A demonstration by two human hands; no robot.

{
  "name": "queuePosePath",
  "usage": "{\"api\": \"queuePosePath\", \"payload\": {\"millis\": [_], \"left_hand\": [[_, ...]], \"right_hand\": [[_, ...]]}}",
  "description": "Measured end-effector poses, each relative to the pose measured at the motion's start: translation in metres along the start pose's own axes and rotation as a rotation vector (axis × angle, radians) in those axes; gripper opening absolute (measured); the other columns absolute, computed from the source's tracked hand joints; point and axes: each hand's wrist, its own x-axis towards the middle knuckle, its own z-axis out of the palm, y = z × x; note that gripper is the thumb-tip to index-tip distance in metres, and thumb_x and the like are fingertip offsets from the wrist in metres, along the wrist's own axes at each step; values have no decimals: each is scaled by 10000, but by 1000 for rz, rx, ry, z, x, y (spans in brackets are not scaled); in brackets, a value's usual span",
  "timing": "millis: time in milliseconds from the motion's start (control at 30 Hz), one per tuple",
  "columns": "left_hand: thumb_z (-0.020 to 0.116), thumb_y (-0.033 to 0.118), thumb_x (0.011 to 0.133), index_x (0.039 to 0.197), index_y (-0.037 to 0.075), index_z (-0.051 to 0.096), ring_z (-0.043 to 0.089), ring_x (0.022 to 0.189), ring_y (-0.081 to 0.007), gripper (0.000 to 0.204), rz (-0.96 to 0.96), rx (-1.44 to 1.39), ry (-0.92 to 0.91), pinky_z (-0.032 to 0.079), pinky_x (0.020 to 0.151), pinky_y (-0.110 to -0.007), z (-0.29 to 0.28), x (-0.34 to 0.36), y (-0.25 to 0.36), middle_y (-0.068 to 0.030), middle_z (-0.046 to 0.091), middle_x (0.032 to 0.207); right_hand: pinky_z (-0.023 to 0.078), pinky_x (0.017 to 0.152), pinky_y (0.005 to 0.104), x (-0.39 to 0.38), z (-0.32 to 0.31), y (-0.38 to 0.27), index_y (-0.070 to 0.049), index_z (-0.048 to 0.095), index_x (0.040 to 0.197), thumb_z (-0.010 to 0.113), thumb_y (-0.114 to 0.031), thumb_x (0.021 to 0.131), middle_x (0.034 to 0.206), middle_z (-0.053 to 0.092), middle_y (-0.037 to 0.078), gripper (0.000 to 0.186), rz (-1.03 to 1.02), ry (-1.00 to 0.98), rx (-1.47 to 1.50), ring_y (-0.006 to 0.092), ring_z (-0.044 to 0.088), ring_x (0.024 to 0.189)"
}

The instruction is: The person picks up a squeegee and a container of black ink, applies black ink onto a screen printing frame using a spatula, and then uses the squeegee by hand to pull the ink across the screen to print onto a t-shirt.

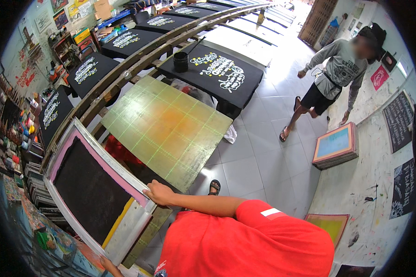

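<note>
Hands grip a screen-printing frame tilted up on edge at about eight o'clock in the view: the right hand is curled over its upper right corner, and the left hand holds the lower edge near six o'clock, its fingers mostly cut off, so I cannot tell how they close. At about twelve o'clock from the right hand lies the bare yellow-green printing worktop, with a printed black shirt on the next pallet beyond and a person standing at two o'clock on the tiled floor.
</note>
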Motion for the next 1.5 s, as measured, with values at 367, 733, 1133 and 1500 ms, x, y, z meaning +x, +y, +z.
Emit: {"api": "queuePosePath", "payload": {"millis": [367,733,1133,1500], "left_hand": [[586,283,958,1061,-66,584,573,911,-351,364,279,-73,444,456,846,-456,-83,-149,264,-231,602,1004],[670,144,802,978,-12,618,632,844,-245,241,945,-257,-1102,488,775,-341,129,-411,589,-126,646,887],[600,295,898,969,12,617,620,802,-293,293,989,183,-1562,473,712,-390,328,-564,749,-165,635,854],[337,455,1001,975,-20,615,626,894,-351,551,327,130,-1487,447,801,-435,590,-644,740,-233,653,951]], "right_hand": [[491,866,391,-125,-135,130,-25,616,1162,543,-371,949,1051,662,194,413,147,-57,251,318,635,994],[505,757,318,-149,-314,315,21,645,1054,616,-210,901,915,696,162,279,453,637,372,215,666,830],[409,622,226,-247,-745,110,-177,618,952,633,-201,842,771,550,-63,113,-1110,981,362,77,487,644],[431,655,284,-158,-907,233,-190,612,1197,641,-229,868,822,565,-17,333,-741,565,740,151,490,661]]}}
